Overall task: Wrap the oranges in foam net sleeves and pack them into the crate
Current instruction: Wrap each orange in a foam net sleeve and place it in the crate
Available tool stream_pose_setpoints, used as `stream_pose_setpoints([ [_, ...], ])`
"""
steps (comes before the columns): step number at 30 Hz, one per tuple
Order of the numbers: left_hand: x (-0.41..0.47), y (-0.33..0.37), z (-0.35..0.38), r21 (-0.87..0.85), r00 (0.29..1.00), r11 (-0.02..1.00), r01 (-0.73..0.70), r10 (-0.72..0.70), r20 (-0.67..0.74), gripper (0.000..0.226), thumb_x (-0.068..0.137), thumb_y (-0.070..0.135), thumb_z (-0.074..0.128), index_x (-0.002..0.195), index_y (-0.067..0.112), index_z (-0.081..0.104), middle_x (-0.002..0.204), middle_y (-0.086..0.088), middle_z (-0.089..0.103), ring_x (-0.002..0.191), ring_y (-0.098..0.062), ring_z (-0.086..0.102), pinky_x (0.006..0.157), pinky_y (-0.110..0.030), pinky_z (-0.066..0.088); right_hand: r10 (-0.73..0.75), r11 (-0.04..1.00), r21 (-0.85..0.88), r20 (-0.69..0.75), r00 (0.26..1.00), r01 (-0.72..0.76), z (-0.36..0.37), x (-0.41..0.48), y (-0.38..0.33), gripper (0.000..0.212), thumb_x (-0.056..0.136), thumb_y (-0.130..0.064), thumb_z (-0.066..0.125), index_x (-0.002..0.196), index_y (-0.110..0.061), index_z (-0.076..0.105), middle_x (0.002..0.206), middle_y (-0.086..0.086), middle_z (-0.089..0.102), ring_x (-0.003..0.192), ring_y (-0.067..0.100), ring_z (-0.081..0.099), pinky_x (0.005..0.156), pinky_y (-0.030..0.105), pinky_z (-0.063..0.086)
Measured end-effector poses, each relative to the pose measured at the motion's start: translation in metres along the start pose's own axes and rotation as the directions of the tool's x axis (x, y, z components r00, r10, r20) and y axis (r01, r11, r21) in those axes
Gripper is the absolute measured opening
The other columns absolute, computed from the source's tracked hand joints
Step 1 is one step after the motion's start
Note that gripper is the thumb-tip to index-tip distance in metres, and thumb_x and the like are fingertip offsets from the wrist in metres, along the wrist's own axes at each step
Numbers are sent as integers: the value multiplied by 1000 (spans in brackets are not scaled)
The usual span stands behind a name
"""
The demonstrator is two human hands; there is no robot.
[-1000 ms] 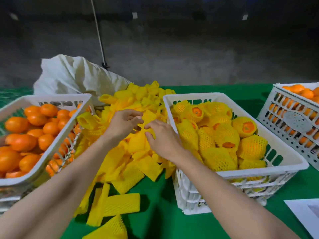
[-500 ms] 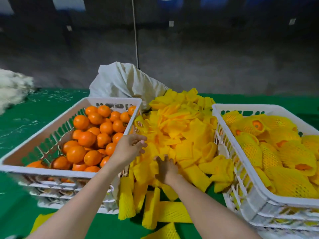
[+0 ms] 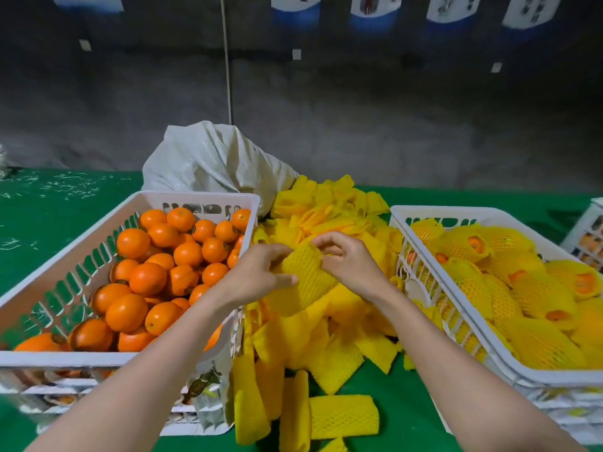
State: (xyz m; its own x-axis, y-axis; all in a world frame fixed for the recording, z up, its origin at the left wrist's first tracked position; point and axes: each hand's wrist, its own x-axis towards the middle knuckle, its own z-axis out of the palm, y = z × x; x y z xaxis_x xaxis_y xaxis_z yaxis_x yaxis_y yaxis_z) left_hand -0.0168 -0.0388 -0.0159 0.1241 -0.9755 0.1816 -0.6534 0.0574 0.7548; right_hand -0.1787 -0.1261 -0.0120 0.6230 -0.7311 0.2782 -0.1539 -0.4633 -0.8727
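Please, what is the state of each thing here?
Foam sleeve: held above the pile, looks empty.
Left hand: grips the sleeve.
Right hand: pinches the same sleeve.
Left crate: full of bare oranges.
Right crate: full of wrapped oranges.

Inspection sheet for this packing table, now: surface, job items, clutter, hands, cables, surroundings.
Surface: green table cover, pale scraps at far left.
Job's things: left crate holds bare oranges; right crate holds wrapped oranges; sleeve pile lies between them.
Clutter: white sack behind the pile; a third crate at the right edge.
Hands: left hand and right hand both grip one foam net sleeve above the pile.
Cables: one thin vertical line on the wall; cord or rod, cannot tell.
Surroundings: dark grey wall, posters along the top.
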Motion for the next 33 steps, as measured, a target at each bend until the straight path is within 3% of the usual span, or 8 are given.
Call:
stream_pose_setpoints([
  [5,-11,-11,-23,-59,983,998,33,-44,-181,12,81,15,74,85,6,68,79,-7,65,73,-23,58,63,-37,46,-178,979,-124,-157,971,159,29,0,-16,16,86,-17,66,95,-5,72,99,3,68,95,8,59,84,22,46],
  [8,-19,-15,-46,-2,938,996,92,-87,-335,17,79,15,75,71,7,63,61,-1,51,55,-11,46,47,-17,34,-281,942,-246,-197,939,230,63,14,-27,22,74,-23,78,80,-6,67,84,4,64,84,12,56,76,23,42],
  [13,-36,-31,-98,97,901,989,115,-62,-430,27,78,22,76,60,16,57,55,4,48,48,0,44,45,-11,32,-117,993,-13,-88,989,116,122,54,-54,29,83,-24,70,85,3,62,83,27,61,70,18,49,66,41,44],
  [16,-40,-51,-127,-396,814,909,129,-325,-482,39,86,50,61,68,16,66,61,0,60,58,-7,53,61,-20,43,31,956,293,-50,998,-15,159,70,-58,18,91,-16,58,90,1,64,95,24,64,85,26,59,78,45,45],
  [19,-34,-85,-152,-641,631,743,193,-594,-498,38,94,35,54,66,13,65,63,-9,67,48,-18,60,56,-27,50,348,689,656,72,935,-308,190,80,-53,16,87,-16,53,80,-17,68,98,3,67,95,20,58,94,40,42],
  [22,-23,-132,-158,-200,692,858,473,-503,-518,13,88,11,61,77,6,66,78,-16,63,58,-19,56,59,-26,47,519,499,730,180,836,-467,209,84,-47,15,82,-20,50,76,-16,63,82,7,64,79,23,58,77,36,47],
  [25,-5,-170,-150,275,794,754,597,-505,-339,14,83,17,66,90,6,62,80,-8,56,67,-15,53,53,-23,38,531,393,766,263,806,-509,218,87,-43,26,84,-19,43,62,-15,55,54,3,58,50,17,57,52,22,43],
  [33,0,-219,-132,655,800,529,539,-566,-200,67,71,39,79,126,17,47,118,-11,55,111,-32,50,91,-39,45,517,377,800,237,823,-467,218,94,-31,37,86,-18,43,49,-21,46,51,-2,47,50,12,45,52,23,36],
])
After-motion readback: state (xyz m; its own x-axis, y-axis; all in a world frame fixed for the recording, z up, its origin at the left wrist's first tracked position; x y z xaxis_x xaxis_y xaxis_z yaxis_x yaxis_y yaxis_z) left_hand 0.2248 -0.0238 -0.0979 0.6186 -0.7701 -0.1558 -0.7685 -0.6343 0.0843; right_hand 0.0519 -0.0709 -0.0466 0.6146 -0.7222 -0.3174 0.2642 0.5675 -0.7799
